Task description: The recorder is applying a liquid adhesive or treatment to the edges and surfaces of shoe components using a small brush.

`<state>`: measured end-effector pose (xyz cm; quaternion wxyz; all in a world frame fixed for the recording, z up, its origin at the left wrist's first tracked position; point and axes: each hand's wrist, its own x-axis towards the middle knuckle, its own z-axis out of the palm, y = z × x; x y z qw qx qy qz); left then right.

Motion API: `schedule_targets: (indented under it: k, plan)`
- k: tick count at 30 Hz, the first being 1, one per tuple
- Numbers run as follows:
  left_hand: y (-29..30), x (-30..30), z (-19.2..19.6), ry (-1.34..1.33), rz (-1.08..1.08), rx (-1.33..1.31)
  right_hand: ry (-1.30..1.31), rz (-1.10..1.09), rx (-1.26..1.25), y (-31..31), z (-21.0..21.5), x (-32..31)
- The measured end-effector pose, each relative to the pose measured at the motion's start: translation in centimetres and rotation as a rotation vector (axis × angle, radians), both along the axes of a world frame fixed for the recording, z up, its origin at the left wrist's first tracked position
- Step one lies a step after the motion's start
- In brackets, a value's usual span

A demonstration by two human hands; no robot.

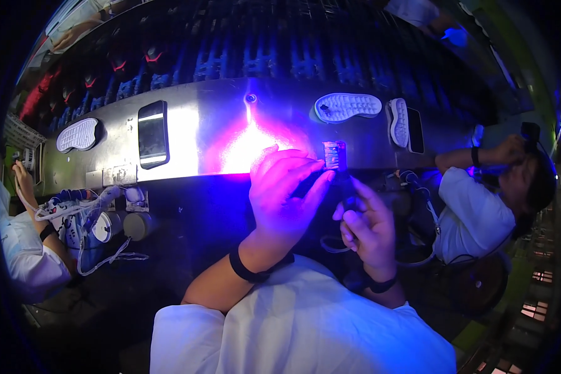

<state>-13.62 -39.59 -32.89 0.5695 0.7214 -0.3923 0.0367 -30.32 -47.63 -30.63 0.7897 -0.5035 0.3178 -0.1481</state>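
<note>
White shirt (311,321) | left hand (283,190) — pinching ribbed pale piece (331,155) | right hand (370,234) — curled, hold unclear

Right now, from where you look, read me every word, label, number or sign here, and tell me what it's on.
No text can be read.
Black smartphone: dark face, nothing legible.
White shoe sole right of centre: tread pattern; its small dark mark is too small to make out.
Ribbed pale piece at the left hand's fingertips: no legible marking.
White round container: any marks are too blurred.
</note>
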Motion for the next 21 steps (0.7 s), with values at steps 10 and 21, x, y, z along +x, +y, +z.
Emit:
schedule_targets:
  k: [10,21]
  plan:
    - [-0.28,-0.42,-0.80,-0.082,-0.016,-0.007,0.011,-0.019,-0.051,0.32,-0.30,-0.44]
    - [-0.90,-0.33,-0.64,-0.003,-0.047,-0.044,-0.053,-0.077,0.016,0.33,-0.98,-0.96]
